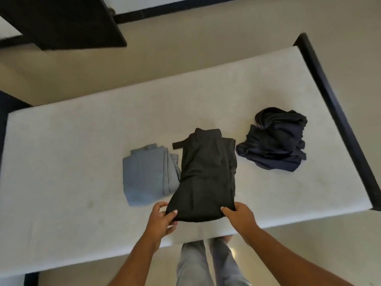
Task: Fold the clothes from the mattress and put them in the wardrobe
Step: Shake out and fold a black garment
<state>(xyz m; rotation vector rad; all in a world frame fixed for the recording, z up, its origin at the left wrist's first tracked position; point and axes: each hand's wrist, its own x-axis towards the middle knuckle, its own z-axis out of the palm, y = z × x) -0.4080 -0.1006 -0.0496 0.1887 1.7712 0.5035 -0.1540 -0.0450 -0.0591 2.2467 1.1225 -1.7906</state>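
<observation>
Black trousers (207, 178) are pinched at the near corners by the left hand (161, 220) and right hand (240, 216), mid-fold on the mattress (72, 162). Folded blue garment (148, 174) lies beside; crumpled navy pile (274, 139) is untouched. Nothing is judged stowed yet.

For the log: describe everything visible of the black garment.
The black garment is dark matte cloth, folded into a long panel, with a strap-like tab sticking out at its far left. It lies on the white mattress, its left edge overlapping the folded light blue garment. The left hand and right hand grip its near corners.
</observation>
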